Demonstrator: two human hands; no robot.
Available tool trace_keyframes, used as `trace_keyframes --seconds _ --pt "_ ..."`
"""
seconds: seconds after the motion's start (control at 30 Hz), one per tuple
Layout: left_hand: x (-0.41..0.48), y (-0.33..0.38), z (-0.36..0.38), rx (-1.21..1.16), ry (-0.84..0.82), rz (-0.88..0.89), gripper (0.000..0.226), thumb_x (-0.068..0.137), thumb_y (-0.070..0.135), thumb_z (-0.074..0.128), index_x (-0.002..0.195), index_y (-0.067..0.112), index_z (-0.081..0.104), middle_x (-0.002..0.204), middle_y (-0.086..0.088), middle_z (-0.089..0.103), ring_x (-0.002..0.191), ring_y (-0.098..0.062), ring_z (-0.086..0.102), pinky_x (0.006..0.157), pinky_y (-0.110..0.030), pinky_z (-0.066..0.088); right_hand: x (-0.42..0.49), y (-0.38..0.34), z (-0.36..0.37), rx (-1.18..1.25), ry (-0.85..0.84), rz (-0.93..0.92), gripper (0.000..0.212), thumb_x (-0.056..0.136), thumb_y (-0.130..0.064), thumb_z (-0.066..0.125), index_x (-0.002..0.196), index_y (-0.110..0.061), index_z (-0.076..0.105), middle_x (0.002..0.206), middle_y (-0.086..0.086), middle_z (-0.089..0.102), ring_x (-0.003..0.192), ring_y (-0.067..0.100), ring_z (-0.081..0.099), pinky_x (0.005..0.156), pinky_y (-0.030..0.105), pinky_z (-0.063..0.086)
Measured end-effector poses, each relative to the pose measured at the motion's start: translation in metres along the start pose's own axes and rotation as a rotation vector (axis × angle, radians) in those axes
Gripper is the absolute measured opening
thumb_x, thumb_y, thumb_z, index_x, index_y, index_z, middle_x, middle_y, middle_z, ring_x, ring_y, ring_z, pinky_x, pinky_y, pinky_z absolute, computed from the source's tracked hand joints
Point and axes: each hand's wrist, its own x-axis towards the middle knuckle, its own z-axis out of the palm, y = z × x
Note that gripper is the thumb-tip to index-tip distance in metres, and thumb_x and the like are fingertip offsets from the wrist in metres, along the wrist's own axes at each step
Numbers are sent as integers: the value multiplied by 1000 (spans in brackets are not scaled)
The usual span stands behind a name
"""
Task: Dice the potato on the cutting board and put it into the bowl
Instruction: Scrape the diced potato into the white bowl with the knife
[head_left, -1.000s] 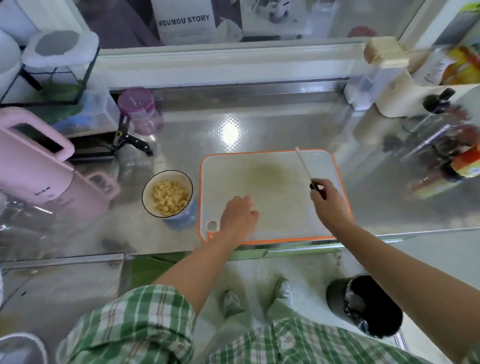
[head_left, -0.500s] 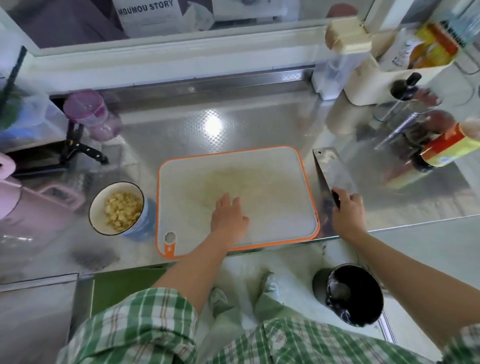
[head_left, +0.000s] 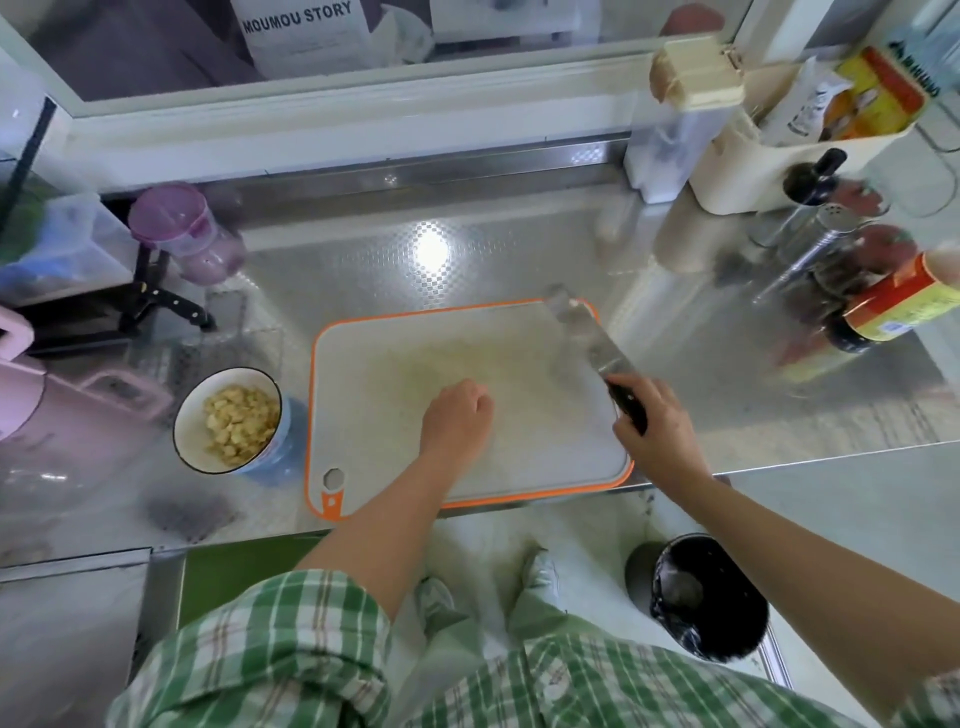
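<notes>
L hand (head_left: 457, 415) is rested on the cutting board (head_left: 395, 358) near its centre, fingers curled under, nothing seen held. Cleaver (head_left: 584, 330) is gripped by R hand (head_left: 662, 434) at the black handle, blade laid over the board's far-right corner. Diced potato (head_left: 240, 422) is held in the bowl (head_left: 182, 441), just left of the board on the steel counter (head_left: 467, 208). Board w/ orange rim is otherwise bare.
</notes>
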Motion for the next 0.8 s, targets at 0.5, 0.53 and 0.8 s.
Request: trace_keyframes --seconds 0.5,0.53,0.8 --pt "-21 -54 -82 -956 461 -373 26 95 36 38 90 15 52 89 -14 60 74 -29 59 73 -39 48 -3 -138 49 611 -531 100 19 96 -7 48 78 -7 51 60 12 46 44 20 40 41 28 35" --pt "-24 -61 -89 -1046 443 -387 24 97 30 39 90 12 53 89 -13 59 69 -25 57 68 -34 47 -2 -145 51 657 -573 143 19 96 -4 45 78 -5 48 62 13 45 43 20 39 39 25 33" --pt "-45 -102 -125 -1652 219 -386 18 99 11 44 96 4 61 93 -10 65 84 -20 62 84 -33 52 -11 -174 80 626 -783 268 22 94 -3 41 74 -8 47 58 8 43 41 18 34 41 25 28"
